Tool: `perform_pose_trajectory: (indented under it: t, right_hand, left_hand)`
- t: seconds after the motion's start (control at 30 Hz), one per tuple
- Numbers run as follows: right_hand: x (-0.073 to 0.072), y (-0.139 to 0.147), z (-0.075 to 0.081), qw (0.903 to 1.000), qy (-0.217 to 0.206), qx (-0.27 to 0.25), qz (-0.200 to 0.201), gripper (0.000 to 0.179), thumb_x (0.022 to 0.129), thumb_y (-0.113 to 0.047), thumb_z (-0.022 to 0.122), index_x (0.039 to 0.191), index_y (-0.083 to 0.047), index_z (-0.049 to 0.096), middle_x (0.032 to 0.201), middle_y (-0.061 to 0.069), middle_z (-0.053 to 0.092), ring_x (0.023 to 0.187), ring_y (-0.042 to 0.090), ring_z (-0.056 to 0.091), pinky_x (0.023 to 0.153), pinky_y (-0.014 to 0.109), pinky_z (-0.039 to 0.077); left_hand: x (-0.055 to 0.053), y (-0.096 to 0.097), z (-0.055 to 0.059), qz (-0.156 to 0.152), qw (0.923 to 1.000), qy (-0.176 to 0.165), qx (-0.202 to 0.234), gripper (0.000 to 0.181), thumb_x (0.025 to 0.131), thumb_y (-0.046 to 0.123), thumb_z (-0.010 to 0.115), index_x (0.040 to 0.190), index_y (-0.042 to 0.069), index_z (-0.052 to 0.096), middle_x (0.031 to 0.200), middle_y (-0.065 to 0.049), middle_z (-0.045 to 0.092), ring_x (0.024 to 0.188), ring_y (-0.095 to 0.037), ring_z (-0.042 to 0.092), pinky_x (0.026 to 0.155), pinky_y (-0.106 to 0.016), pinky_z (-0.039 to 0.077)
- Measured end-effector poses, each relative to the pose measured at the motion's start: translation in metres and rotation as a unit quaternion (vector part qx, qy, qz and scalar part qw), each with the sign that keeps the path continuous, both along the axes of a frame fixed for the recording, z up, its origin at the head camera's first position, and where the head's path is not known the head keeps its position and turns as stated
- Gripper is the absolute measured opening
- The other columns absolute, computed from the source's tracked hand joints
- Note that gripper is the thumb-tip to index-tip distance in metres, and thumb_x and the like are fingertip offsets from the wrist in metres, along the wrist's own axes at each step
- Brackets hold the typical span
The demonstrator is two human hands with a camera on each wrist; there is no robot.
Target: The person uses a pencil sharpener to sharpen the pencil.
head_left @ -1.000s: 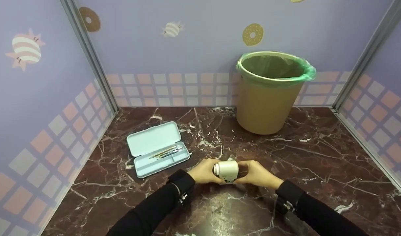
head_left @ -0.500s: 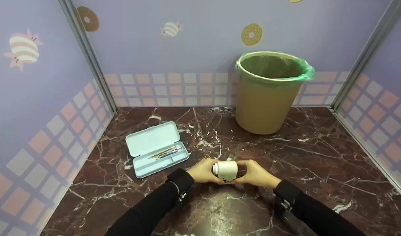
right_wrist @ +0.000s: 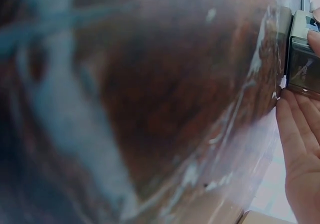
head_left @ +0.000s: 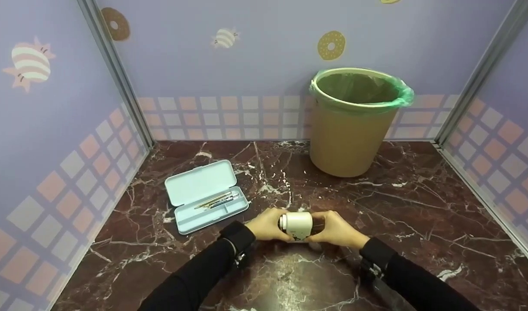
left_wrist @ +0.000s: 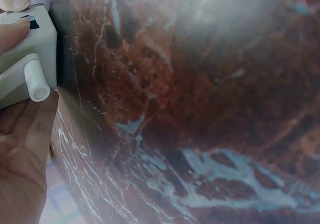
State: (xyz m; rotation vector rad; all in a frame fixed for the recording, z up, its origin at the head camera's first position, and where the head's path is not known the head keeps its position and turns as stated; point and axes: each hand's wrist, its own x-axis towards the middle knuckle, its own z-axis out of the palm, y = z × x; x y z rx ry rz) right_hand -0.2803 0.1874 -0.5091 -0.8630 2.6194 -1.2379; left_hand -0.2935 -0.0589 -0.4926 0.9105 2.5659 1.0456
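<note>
Both hands hold a white hand-crank pencil sharpener low over the marble-patterned table, near the middle of the head view. My left hand grips its crank end, thumb in front and fingers behind. In the left wrist view the white crank sticks out beside the palm. On the other end, my right hand holds the side with the dark see-through drawer. Part of a dark print shows on the white body near the left thumb.
A light blue pencil case lies with its lid up at the left, with several pencils in it. At the back right stands a tan bin with a green liner. Patterned walls enclose the table.
Hardly anything differs. Things in the head view sit slightly further left, and both hands keep their hold on the pencil sharpener.
</note>
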Motion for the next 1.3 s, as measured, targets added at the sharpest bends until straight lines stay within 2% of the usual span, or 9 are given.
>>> perform_pose_trajectory:
  t: [0.13, 0.37, 0.6, 0.9, 1.17, 1.3]
  right_hand:
    - [-0.0006, -0.0002, -0.0021, 0.9997, -0.015, -0.015, 0.006, 0.047, 0.077, -0.025, 0.089, 0.118, -0.009, 0.073, 0.11, 0.005, 0.079, 0.098, 0.01, 0.074, 0.088, 0.022, 0.057]
    - [-0.0004, 0.0007, -0.004, 0.9999, -0.009, -0.008, 0.0, 0.047, 0.076, -0.026, 0.089, 0.117, -0.008, 0.074, 0.107, 0.005, 0.08, 0.092, 0.005, 0.072, 0.084, 0.021, 0.057]
    - [0.002, 0.0005, -0.0018, 0.9995, -0.022, -0.021, -0.001, 0.046, 0.076, -0.023, 0.089, 0.116, -0.006, 0.073, 0.107, 0.008, 0.08, 0.092, 0.008, 0.074, 0.086, 0.021, 0.058]
    - [0.0044, 0.0011, -0.0008, 1.0, -0.003, -0.008, 0.0, 0.044, 0.076, -0.023, 0.089, 0.114, -0.007, 0.074, 0.106, 0.007, 0.08, 0.091, 0.009, 0.074, 0.085, 0.022, 0.058]
    - [0.0045, 0.0024, -0.0007, 0.9994, -0.022, -0.022, 0.014, 0.045, 0.077, -0.019, 0.088, 0.117, -0.005, 0.073, 0.11, 0.009, 0.079, 0.096, 0.01, 0.075, 0.088, 0.024, 0.059]
    - [0.0036, 0.0031, -0.0013, 0.9996, -0.015, -0.017, 0.018, 0.045, 0.077, -0.021, 0.088, 0.116, -0.006, 0.073, 0.109, 0.008, 0.079, 0.096, 0.01, 0.075, 0.088, 0.025, 0.06]
  left_hand:
    - [-0.001, -0.0022, -0.0003, -0.003, 1.0, -0.003, 0.002, 0.045, 0.07, 0.015, 0.09, 0.108, 0.001, 0.069, 0.097, -0.01, 0.075, 0.078, -0.006, 0.058, 0.073, -0.019, 0.051]
    - [-0.0018, -0.0037, 0.0002, -0.006, 0.9999, -0.006, -0.005, 0.045, 0.07, 0.016, 0.09, 0.108, 0.002, 0.069, 0.098, -0.011, 0.075, 0.077, -0.004, 0.058, 0.074, -0.019, 0.052]
    - [-0.0014, -0.0035, 0.0017, -0.009, 0.9999, -0.003, -0.009, 0.045, 0.071, 0.016, 0.09, 0.108, 0.003, 0.069, 0.098, -0.011, 0.076, 0.078, -0.004, 0.058, 0.075, -0.019, 0.052]
    - [-0.0008, -0.0042, -0.0011, -0.013, 0.9998, -0.001, -0.011, 0.047, 0.071, 0.017, 0.09, 0.111, 0.003, 0.07, 0.1, -0.01, 0.076, 0.078, -0.002, 0.058, 0.075, -0.017, 0.051]
    - [0.0027, -0.0033, 0.0011, -0.008, 0.9998, -0.016, 0.003, 0.048, 0.072, 0.016, 0.09, 0.113, 0.003, 0.07, 0.101, -0.01, 0.077, 0.079, -0.003, 0.059, 0.075, -0.018, 0.052]
    - [0.0038, -0.003, 0.0009, -0.004, 0.9999, -0.016, -0.003, 0.047, 0.072, 0.016, 0.09, 0.113, 0.005, 0.07, 0.1, -0.009, 0.077, 0.079, -0.003, 0.06, 0.075, -0.018, 0.052]
